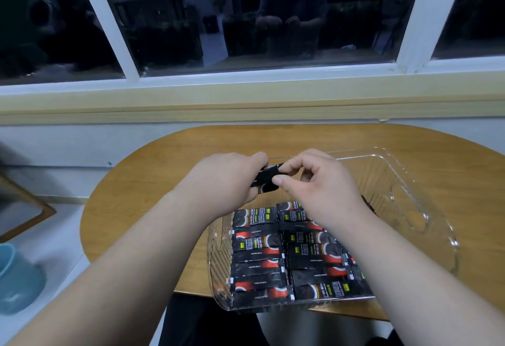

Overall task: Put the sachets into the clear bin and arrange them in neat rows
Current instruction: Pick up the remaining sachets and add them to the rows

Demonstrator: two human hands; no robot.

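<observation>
**A loose bundle over tidy rows**

In the middle of the frame both hands hold a small bundle of dark sachets [266,181] above the clear bin [426,209]. The left hand [232,179] has its fingers curled round the bundle's left end. The right hand [314,179] pinches the other end between thumb and forefinger, with its other fingers loosely bent and holding nothing.

Below the wrists, toward the lower centre, the packed sachets [259,252] lie in two overlapping columns filling the near part of the bin. The far part, toward the right, looks bare, though glare on the plastic makes that hard to judge.

From where I stand, the worry is the bundle itself. The wrappers look slick, and only the ends are held, so if either grip eases the sachets could fan out, drop crooked and knock the shingled rows askew. A forearm brushing the rows on the way down could do the same. The bin's near end also seems to sit right at the edge of the wooden table [142,189], so a hard press there might tip it.
</observation>
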